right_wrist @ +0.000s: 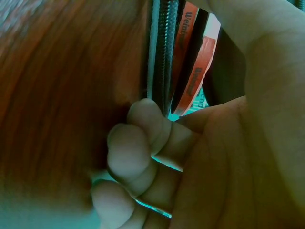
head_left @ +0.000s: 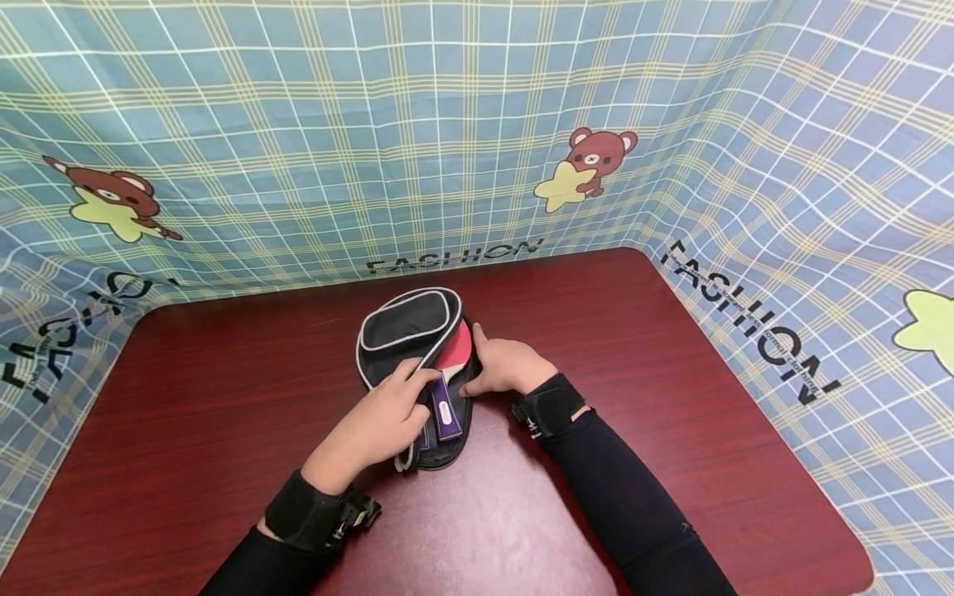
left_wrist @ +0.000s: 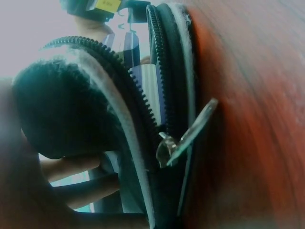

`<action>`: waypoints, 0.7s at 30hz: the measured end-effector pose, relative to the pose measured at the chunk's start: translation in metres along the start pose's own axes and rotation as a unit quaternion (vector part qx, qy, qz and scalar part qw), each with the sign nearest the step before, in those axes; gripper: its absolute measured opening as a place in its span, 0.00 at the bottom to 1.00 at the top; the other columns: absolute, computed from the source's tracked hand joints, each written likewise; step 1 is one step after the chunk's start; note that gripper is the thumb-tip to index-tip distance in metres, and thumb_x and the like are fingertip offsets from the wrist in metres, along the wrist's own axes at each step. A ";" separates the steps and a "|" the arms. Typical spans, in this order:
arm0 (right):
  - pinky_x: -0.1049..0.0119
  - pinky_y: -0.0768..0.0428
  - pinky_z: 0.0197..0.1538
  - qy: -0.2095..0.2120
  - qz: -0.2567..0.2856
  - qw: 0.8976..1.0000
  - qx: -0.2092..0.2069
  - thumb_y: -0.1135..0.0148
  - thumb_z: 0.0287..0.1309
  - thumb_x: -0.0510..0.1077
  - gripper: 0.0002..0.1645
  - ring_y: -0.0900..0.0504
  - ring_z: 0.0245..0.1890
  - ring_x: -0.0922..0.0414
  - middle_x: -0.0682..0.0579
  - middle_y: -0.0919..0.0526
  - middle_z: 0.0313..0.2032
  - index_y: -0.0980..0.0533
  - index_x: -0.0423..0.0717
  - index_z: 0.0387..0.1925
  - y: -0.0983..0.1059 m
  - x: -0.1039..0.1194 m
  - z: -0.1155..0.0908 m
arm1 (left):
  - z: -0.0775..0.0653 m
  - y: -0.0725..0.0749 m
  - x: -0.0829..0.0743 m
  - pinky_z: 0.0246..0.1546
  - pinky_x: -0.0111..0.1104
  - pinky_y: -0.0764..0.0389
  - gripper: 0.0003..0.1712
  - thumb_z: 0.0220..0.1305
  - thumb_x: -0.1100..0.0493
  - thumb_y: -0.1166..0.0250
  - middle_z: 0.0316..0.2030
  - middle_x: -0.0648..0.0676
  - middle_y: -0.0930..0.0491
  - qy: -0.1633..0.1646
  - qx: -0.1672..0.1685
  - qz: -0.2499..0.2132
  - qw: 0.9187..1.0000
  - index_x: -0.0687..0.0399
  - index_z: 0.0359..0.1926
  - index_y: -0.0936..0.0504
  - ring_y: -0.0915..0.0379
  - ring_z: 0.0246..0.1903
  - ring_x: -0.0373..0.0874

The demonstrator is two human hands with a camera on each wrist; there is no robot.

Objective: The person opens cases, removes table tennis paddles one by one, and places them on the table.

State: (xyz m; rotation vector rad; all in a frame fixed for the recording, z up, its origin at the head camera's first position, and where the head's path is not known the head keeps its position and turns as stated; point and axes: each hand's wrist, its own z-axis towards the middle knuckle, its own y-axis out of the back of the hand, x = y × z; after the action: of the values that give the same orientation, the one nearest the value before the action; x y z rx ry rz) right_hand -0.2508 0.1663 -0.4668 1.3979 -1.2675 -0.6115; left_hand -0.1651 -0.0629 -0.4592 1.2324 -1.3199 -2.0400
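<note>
A black table tennis bat case (head_left: 404, 323) with white piping lies unzipped on the table. Its cover is folded up toward the left, baring a red bat (head_left: 456, 348) with a purple handle (head_left: 446, 410). My left hand (head_left: 378, 420) grips the edge of the cover (left_wrist: 66, 105), fingers curled behind it. At the opposite side, my right hand (head_left: 510, 364) holds the case's right rim between thumb and fingers. Two red-edged bats, the nearer-to-cover one (right_wrist: 196, 76) with printed lettering, lie stacked inside in the right wrist view. A metal zip pull (left_wrist: 193, 131) hangs at the zipper's end.
The dark red wooden table (head_left: 633, 331) has rounded corners and a shiny patch near its front. Blue checked cloth (head_left: 462, 124) with bears and lettering hangs behind and along both sides. Black bands (head_left: 551, 404) circle both wrists.
</note>
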 end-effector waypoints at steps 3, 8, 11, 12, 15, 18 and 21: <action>0.53 0.21 0.64 0.001 -0.003 1.000 0.000 0.25 0.49 0.70 0.77 0.19 0.64 0.47 0.38 0.23 0.67 0.58 0.37 0.82 -0.001 -0.001 0.000 | 0.000 0.001 -0.001 0.68 0.51 0.28 0.35 0.66 0.60 0.44 0.75 0.59 0.37 0.012 0.014 -0.001 1.000 0.57 0.75 0.32 0.30 0.69 0.58; 0.53 0.22 0.66 0.003 0.000 1.000 0.000 0.25 0.49 0.69 0.76 0.20 0.66 0.47 0.39 0.25 0.69 0.58 0.38 0.82 -0.001 -0.001 0.000 | -0.001 0.003 -0.003 0.69 0.53 0.29 0.40 0.68 0.59 0.46 0.81 0.58 0.48 0.030 0.027 -0.005 0.999 0.57 0.80 0.41 0.36 0.73 0.60; 0.53 0.22 0.66 0.005 -0.002 1.000 0.002 0.26 0.50 0.69 0.76 0.21 0.67 0.48 0.40 0.26 0.71 0.58 0.38 0.82 -0.001 0.000 0.000 | -0.003 0.004 -0.003 0.69 0.53 0.29 0.42 0.67 0.60 0.45 0.82 0.59 0.53 0.027 0.025 -0.011 0.999 0.59 0.81 0.44 0.39 0.75 0.61; 0.53 0.22 0.66 0.005 -0.005 1.000 0.002 0.26 0.50 0.70 0.76 0.21 0.67 0.48 0.40 0.26 0.71 0.58 0.38 0.82 -0.001 0.000 0.000 | -0.004 0.005 -0.003 0.68 0.53 0.29 0.43 0.66 0.60 0.45 0.82 0.59 0.55 0.024 0.024 -0.012 0.999 0.60 0.81 0.45 0.40 0.75 0.62; 0.52 0.21 0.65 0.003 -0.010 1.000 0.005 0.27 0.50 0.71 0.75 0.21 0.66 0.48 0.41 0.26 0.71 0.57 0.39 0.82 0.000 0.000 0.000 | -0.007 0.009 -0.003 0.65 0.53 0.27 0.46 0.64 0.63 0.45 0.82 0.61 0.59 0.021 0.019 -0.017 0.999 0.60 0.82 0.49 0.42 0.75 0.64; 0.51 0.21 0.64 0.001 -0.013 1.000 0.005 0.28 0.50 0.71 0.74 0.20 0.66 0.48 0.42 0.26 0.71 0.57 0.40 0.83 0.001 0.000 -0.001 | -0.011 0.016 -0.003 0.62 0.53 0.26 0.48 0.61 0.65 0.44 0.82 0.64 0.61 0.021 0.008 -0.018 1.000 0.59 0.82 0.50 0.43 0.75 0.67; 0.51 0.21 0.65 0.002 -0.010 1.000 0.008 0.28 0.51 0.71 0.74 0.21 0.66 0.48 0.42 0.26 0.71 0.57 0.41 0.83 0.001 0.000 -0.002 | -0.015 0.023 -0.004 0.61 0.55 0.25 0.49 0.60 0.66 0.43 0.81 0.66 0.61 0.031 0.004 -0.014 0.999 0.58 0.82 0.50 0.44 0.75 0.70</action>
State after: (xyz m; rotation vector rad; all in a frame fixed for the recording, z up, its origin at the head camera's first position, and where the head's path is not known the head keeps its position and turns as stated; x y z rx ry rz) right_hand -0.2499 0.1673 -0.4655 1.4258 -1.2587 -0.6143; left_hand -0.1530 -0.0782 -0.4398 1.3142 -1.2901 -2.0013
